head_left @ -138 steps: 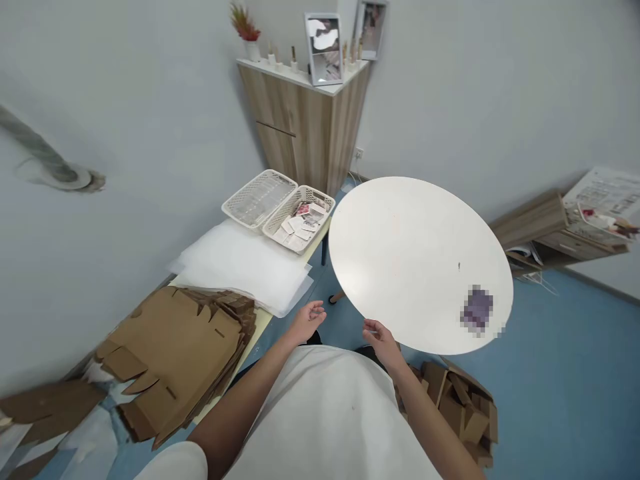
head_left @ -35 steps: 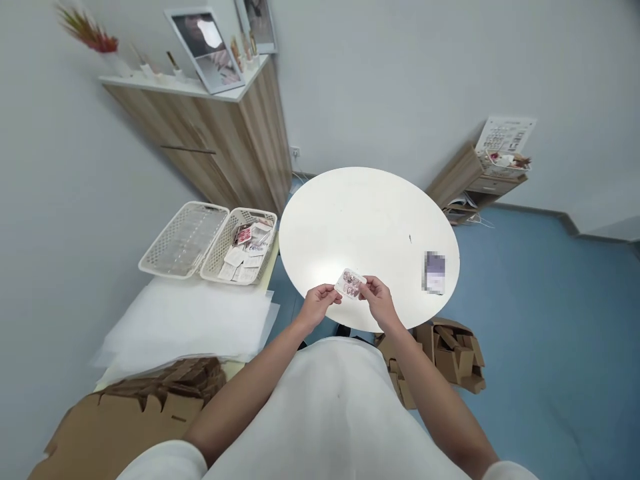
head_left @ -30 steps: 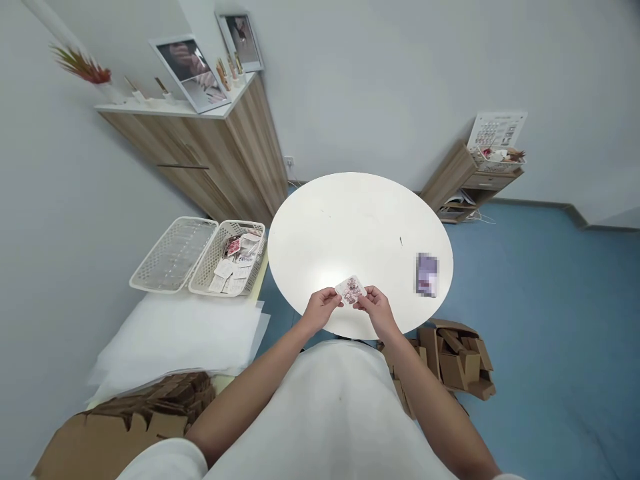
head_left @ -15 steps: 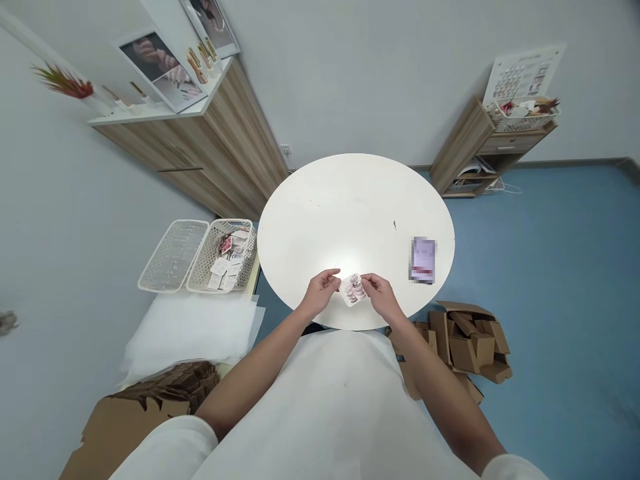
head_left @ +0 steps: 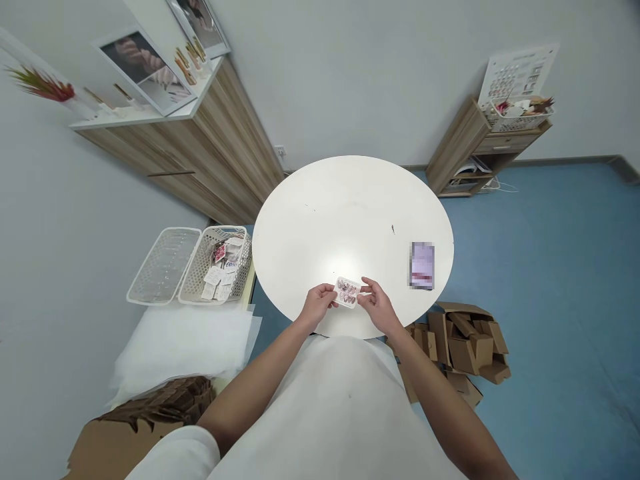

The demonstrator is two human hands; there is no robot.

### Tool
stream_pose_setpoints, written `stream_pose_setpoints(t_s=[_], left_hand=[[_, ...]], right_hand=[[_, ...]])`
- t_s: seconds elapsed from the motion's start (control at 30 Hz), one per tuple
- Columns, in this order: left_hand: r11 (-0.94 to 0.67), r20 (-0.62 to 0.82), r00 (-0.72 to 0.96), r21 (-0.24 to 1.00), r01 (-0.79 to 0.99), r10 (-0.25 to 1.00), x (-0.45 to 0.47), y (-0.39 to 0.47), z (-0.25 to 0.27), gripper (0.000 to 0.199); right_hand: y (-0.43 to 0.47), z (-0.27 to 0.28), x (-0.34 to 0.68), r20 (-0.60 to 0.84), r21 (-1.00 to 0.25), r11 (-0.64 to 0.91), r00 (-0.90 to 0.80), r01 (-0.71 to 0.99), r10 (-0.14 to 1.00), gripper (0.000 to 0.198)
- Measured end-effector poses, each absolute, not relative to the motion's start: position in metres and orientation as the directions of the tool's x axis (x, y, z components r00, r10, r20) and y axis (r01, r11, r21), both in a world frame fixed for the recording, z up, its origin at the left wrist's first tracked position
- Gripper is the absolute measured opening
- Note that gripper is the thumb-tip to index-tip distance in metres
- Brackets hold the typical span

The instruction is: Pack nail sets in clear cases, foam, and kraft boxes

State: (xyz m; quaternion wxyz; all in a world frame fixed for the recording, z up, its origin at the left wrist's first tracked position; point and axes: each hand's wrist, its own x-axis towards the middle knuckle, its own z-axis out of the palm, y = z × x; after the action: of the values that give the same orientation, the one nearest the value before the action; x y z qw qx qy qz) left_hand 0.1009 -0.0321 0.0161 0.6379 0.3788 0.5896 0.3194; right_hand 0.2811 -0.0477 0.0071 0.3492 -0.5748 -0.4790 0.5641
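Observation:
A small white tray of press-on nails [head_left: 347, 292] is held level over the near part of the round white table [head_left: 350, 193], its pinkish, shiny nails in rows. My left hand [head_left: 318, 304] is closed on the tray's left edge, thumb on top. At the right edge, my right hand [head_left: 377, 307] has its thumb and fingertips around the tray's side, the fingers slightly apart. A phone-sized purple item [head_left: 423, 265], blurred out, lies on the table to the right.
Left of the table stand a white basket [head_left: 187, 270] of small cards and packets, a clear-looking lid or tray [head_left: 163, 265] and white sheets [head_left: 183, 343]. Cardboard boxes [head_left: 465, 347] lie at lower right. Wooden cabinets [head_left: 235, 140] and a small shelf unit [head_left: 457, 150] stand behind.
The nail tray has turned from a tilted, corner-on position to nearly square with me and moved slightly left. My left fingers now lap over its edge; my right fingers have shifted their hold.

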Motion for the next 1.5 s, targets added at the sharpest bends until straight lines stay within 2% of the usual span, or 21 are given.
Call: stream_pose_setpoints(t_s=[0.13,0.37,0.53,0.63,0.8,1.1,1.23,1.4,1.5], left_hand=[[0.557,-0.553,0.105,0.831,-0.004,0.826,0.098,-0.032,0.012,0.017],[0.516,-0.522,0.103,0.853,0.080,0.847,0.072,-0.032,0.004,0.018],[0.453,-0.463,0.067,0.883,0.122,0.884,0.039,-0.027,0.001,0.035],[0.372,-0.390,0.063,0.907,0.196,0.919,0.016,-0.024,0.003,0.045],[0.192,-0.269,0.158,0.904,0.382,0.950,-0.022,-0.018,0.003,0.060],[0.222,-0.316,0.092,0.817,0.531,0.944,-0.074,-0.011,-0.039,0.055],[0.204,-0.275,0.033,0.785,0.585,0.961,-0.087,-0.008,-0.061,0.051],[0.221,-0.292,-0.014,0.691,0.689,0.956,-0.094,-0.002,-0.080,0.050],[0.204,-0.300,-0.005,0.637,0.744,0.954,-0.098,0.002,-0.084,0.049]], right_hand=[[-0.057,0.008,0.272,-0.279,-0.922,-0.219,-0.153,0.320,0.948,0.080],[-0.048,0.001,0.248,-0.295,-0.878,-0.194,-0.175,0.437,0.939,0.070],[-0.035,0.005,0.217,-0.299,-0.870,-0.189,-0.181,0.455,0.937,0.068],[-0.028,0.008,0.194,-0.306,-0.856,-0.203,-0.148,0.475,0.941,0.067],[-0.018,0.007,0.157,-0.316,-0.844,-0.225,-0.114,0.488,0.942,0.065],[-0.008,-0.026,0.099,-0.387,-0.786,-0.218,-0.186,0.579,0.903,0.068],[0.003,-0.047,0.079,-0.410,-0.779,-0.245,-0.174,0.577,0.895,0.067],[0.017,-0.067,0.058,-0.467,-0.777,-0.310,-0.172,0.548,0.867,0.062],[0.020,-0.072,0.051,-0.485,-0.765,-0.291,-0.217,0.574,0.847,0.069]])
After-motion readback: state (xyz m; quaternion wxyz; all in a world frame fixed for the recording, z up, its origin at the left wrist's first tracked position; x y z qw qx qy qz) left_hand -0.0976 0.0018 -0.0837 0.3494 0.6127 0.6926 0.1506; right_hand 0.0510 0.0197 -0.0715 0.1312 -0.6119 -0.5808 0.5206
